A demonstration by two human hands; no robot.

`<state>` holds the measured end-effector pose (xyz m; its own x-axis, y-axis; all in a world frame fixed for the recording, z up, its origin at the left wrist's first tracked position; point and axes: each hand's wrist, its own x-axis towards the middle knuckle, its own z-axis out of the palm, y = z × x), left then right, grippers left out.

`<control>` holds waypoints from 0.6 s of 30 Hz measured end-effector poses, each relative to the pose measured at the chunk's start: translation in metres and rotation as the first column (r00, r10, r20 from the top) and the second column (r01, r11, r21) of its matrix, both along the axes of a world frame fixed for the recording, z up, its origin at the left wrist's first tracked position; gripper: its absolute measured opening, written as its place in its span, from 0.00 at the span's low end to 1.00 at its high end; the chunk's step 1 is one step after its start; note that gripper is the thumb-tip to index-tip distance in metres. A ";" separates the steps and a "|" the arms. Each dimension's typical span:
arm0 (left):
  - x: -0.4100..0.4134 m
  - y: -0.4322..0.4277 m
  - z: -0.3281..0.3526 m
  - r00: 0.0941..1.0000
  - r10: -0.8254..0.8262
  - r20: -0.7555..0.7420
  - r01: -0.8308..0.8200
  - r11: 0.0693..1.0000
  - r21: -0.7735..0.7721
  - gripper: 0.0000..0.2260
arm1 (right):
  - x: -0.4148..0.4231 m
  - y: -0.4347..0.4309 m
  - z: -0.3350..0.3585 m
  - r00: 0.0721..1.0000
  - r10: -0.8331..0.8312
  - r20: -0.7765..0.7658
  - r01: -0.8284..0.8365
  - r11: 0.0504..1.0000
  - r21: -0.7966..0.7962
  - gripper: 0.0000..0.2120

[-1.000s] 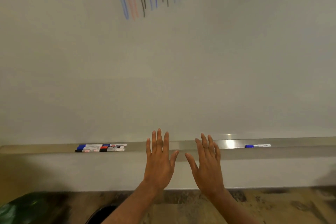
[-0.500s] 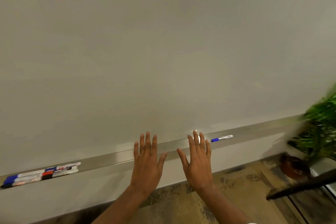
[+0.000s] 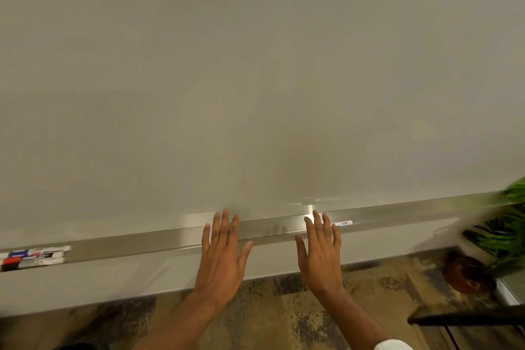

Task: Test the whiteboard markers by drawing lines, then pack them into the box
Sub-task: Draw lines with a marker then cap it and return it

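Note:
A large whiteboard (image 3: 255, 79) fills the view, with a metal tray (image 3: 136, 243) along its bottom edge. Several markers (image 3: 34, 257) with blue, red and black caps lie bunched in the tray at the far left. A single white marker (image 3: 342, 223) lies in the tray on the right, its left part hidden behind my right hand (image 3: 319, 253). That hand is held flat with fingers spread, its fingertips over the tray. My left hand (image 3: 223, 253) is also flat and spread, fingertips in front of the tray. Neither hand holds anything. No box is in view.
A potted plant (image 3: 500, 236) stands on the floor at the right, with a brown pot (image 3: 466, 273). A dark bar (image 3: 466, 320) juts in at the lower right. Patterned carpet (image 3: 284, 312) lies below the board.
The view has swung right: the drawn lines have left the top of the frame and the marker bunch has slid to the left edge. My right hand now overlaps the single marker.

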<state>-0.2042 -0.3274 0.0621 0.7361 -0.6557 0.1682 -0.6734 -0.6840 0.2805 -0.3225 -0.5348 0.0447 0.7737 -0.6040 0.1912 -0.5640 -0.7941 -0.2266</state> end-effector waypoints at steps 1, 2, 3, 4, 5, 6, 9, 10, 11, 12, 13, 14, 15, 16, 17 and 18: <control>-0.002 -0.008 -0.003 1.000 -0.005 -0.004 0.005 1.000 -0.001 0.32 | -0.002 -0.010 -0.006 1.000 -0.004 -0.017 0.004 1.000 0.004 0.26; -0.003 -0.015 -0.007 1.000 -0.009 -0.011 0.009 1.000 -0.005 0.32 | -0.003 -0.020 -0.013 0.999 -0.008 -0.036 0.008 1.000 0.005 0.25; -0.004 -0.023 -0.010 1.000 -0.011 -0.019 0.011 1.000 -0.009 0.31 | -0.004 -0.029 -0.019 0.998 -0.012 -0.055 0.012 1.000 0.005 0.25; -0.005 -0.030 -0.014 1.000 -0.014 -0.027 0.013 1.000 -0.011 0.31 | -0.005 -0.038 -0.025 0.997 -0.013 -0.072 0.014 1.000 0.008 0.25; -0.005 -0.037 -0.017 0.999 -0.017 -0.035 0.017 1.000 -0.007 0.30 | -0.005 -0.046 -0.030 0.996 -0.013 -0.087 0.014 1.000 0.013 0.24; -0.006 -0.044 -0.021 0.999 -0.022 -0.040 0.022 1.000 0.000 0.30 | -0.005 -0.053 -0.036 0.995 -0.013 -0.100 0.015 1.000 0.018 0.24; -0.006 -0.064 -0.032 0.997 -0.041 -0.060 0.042 0.999 0.018 0.29 | -0.002 -0.070 -0.050 0.989 -0.009 -0.148 0.013 1.000 0.028 0.24; -0.006 -0.070 -0.037 0.997 -0.044 -0.067 0.046 0.999 0.027 0.29 | -0.001 -0.075 -0.054 0.987 -0.007 -0.159 0.012 1.000 0.027 0.23; -0.006 -0.076 -0.041 0.996 -0.047 -0.074 0.050 0.998 0.038 0.29 | 0.000 -0.079 -0.057 0.986 -0.002 -0.166 0.007 1.000 0.028 0.21; -0.006 -0.081 -0.046 0.995 -0.048 -0.083 0.052 0.997 0.050 0.29 | 0.002 -0.082 -0.059 0.986 0.005 -0.169 0.001 0.999 0.034 0.21; -0.006 -0.085 -0.050 0.995 -0.047 -0.094 0.053 0.997 0.062 0.30 | 0.003 -0.086 -0.060 0.986 0.013 -0.168 -0.006 0.999 0.040 0.21; -0.006 -0.089 -0.055 0.993 -0.046 -0.107 0.054 0.996 0.074 0.30 | 0.005 -0.089 -0.062 0.986 0.020 -0.165 -0.013 0.999 0.047 0.22; -0.006 -0.092 -0.058 0.992 -0.045 -0.115 0.055 0.995 0.082 0.30 | 0.006 -0.092 -0.062 0.986 0.025 -0.165 -0.016 0.998 0.054 0.23; -0.006 -0.094 -0.062 0.992 -0.045 -0.122 0.056 0.995 0.086 0.31 | 0.007 -0.096 -0.062 0.985 0.027 -0.169 -0.017 0.998 0.063 0.24; -0.007 -0.096 -0.065 0.991 -0.047 -0.129 0.058 0.995 0.087 0.32 | 0.009 -0.100 -0.063 0.983 0.030 -0.181 -0.017 0.997 0.072 0.24; -0.007 -0.097 -0.068 0.989 -0.049 -0.140 0.061 0.995 0.085 0.32 | 0.011 -0.103 -0.063 0.979 0.035 -0.199 -0.019 0.997 0.080 0.24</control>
